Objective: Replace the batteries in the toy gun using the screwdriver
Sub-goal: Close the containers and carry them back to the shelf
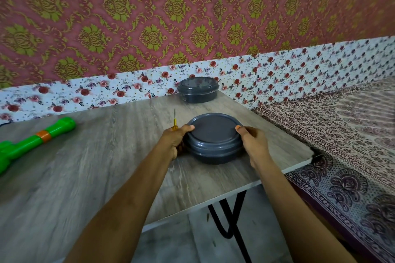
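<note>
Wood-grain table (102, 168) bears a toy gun (32, 142), near grey tub (213, 134), far grey tub (197, 89), and seemingly a screwdriver (174, 123).

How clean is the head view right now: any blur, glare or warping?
Head view: light soft and even, no glare; wide-angle lens bows the table edge; toy gun and lower-left corner look soft; left hand, right hand and near grey container are sharp.

On my table (102, 162): two containers, a screwdriver (174, 122), a toy gun (32, 141).
The near container (213, 141) sits toward the table's right near corner, with my left hand (174, 142) holding its left side and my right hand (253, 144) its right. The far container (197, 89) stands behind it at the far edge. The screwdriver is just left of the near container, tip pointing far. The toy gun lies well to the left.
</note>
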### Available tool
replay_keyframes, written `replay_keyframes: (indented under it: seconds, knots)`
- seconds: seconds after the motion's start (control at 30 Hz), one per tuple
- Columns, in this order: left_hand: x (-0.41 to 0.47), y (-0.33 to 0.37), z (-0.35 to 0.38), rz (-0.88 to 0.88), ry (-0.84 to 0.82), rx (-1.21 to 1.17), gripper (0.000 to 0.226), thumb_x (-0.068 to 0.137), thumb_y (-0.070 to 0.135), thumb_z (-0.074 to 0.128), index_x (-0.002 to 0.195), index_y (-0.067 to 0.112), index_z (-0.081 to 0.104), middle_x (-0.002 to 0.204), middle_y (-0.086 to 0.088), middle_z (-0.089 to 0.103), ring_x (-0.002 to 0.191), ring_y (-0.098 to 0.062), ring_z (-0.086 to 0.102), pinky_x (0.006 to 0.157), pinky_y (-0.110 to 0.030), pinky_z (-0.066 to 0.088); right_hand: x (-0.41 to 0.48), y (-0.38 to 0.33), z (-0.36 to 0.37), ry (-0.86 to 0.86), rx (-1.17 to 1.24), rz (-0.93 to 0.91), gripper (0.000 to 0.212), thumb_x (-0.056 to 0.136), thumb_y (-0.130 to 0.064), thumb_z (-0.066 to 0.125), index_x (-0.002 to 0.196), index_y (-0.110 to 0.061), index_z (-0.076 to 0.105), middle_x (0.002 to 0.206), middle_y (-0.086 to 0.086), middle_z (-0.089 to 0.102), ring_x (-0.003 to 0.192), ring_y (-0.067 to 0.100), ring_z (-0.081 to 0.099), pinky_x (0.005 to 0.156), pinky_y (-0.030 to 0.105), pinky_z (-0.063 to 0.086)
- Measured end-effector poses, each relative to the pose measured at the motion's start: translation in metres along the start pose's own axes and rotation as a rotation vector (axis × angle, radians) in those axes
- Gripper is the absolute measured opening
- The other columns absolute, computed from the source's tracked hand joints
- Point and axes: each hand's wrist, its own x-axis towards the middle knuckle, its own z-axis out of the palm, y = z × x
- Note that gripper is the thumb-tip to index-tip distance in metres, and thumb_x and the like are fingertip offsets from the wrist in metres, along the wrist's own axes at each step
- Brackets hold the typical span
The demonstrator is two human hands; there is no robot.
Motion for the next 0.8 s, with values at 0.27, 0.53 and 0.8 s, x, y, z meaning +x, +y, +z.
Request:
replay_keyframes:
  seconds: [0.27,0.53,0.8]
  knots:
    - [-0.016,0.0,0.0,-0.013,0.018,0.072,0.044,0.079,0.037,0.072,0.107,0.006,0.059,0.099,-0.012,0.064,0.088,-0.025,0.061,0.078,-0.037,0.055,-0.015,-0.01,-0.003,-0.112,-0.055,0.018,0.034,0.092,-0.032,0.05,0.111,-0.006,0.06,0.114,0.013,0.061,0.094,0.019,0.052,0.089,0.034,0.044]
    - [-0.026,0.007,-0.029,-0.01,0.007,-0.076,0.057,0.074,0.037,0.075,0.121,0.011,0.055,0.114,-0.014,0.063,0.101,-0.033,0.062,0.083,-0.046,0.054,-0.036,-0.017,0.03,-0.161,-0.024,0.049,0.037,0.09,-0.037,0.052,0.119,-0.013,0.053,0.121,0.009,0.056,0.107,0.025,0.054,0.086,0.034,0.044]
    - [-0.024,0.012,-0.12,-0.005,0.06,-0.164,0.033,0.082,0.038,0.068,0.102,0.013,0.061,0.09,-0.009,0.067,0.08,-0.025,0.063,0.074,-0.04,0.055,-0.039,-0.033,0.118,-0.335,-0.038,-0.05,0.035,0.09,-0.042,0.051,0.102,-0.011,0.061,0.105,0.008,0.062,0.093,0.02,0.056,0.083,0.034,0.046]
